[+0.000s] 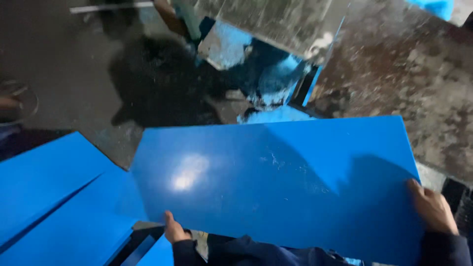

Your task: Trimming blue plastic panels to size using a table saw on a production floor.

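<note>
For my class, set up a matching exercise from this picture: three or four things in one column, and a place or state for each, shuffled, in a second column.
Things:
1. left hand
2. right hand
3. held blue sheet
4. stacked blue sheets

Places or states:
A. lying flat at the far left
B. gripping the sheet's right corner
C. gripping the sheet's near edge from below
D. glossy, showing a bright reflection

Pairs: 1-C, 2-B, 3-D, 4-A

Dark concrete floor, stained, with a heavy shadow falling across its middle. Worn, speckled metal plates take up the upper right, with blue-painted machine parts wedged beneath them. More blue sheets stacked lower left; lighting dim, one glare spot overhead.
</note>
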